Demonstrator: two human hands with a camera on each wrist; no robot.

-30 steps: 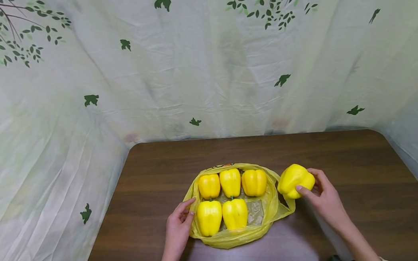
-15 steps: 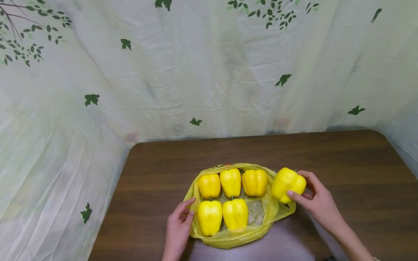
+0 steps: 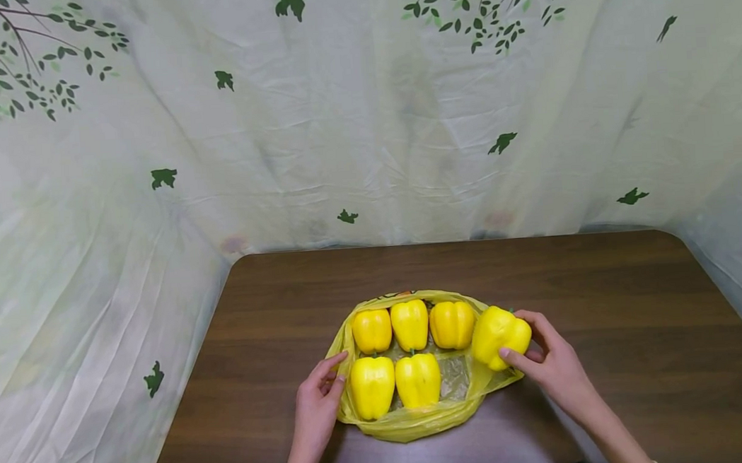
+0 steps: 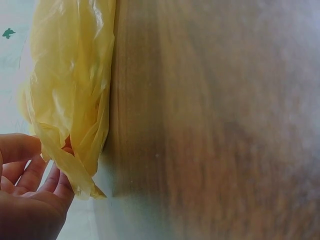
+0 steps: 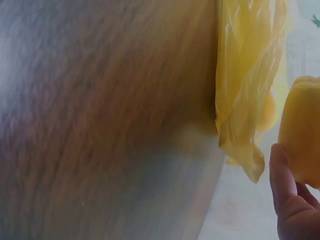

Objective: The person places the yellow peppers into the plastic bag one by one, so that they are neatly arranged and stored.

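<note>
A yellow plastic bag (image 3: 415, 427) lies spread with its mouth up in the head view. Inside, several yellow bell peppers (image 3: 373, 387) sit in two rows, three at the back and two in front. My right hand (image 3: 554, 362) grips one more bell pepper (image 3: 499, 337) between thumb and fingers, over the bag's right rim. The right wrist view shows that held pepper (image 5: 302, 132) beside and above the bag's side. My left hand (image 3: 318, 405) pinches the bag's left edge. In the left wrist view its fingers are around a twisted fold of the bag (image 4: 70, 165).
The bag rests on a dark brown wooden table (image 3: 637, 314) with rounded far corners. Behind and beside the table hangs a pale cloth (image 3: 364, 118) printed with green leaves. A bare patch of bag floor (image 3: 453, 376) shows at the front right, next to the front-row peppers.
My right hand has carried its pepper leftward and slightly toward me, from beside the bag to over its right rim. The left hand and the peppers in the bag have stayed put.
</note>
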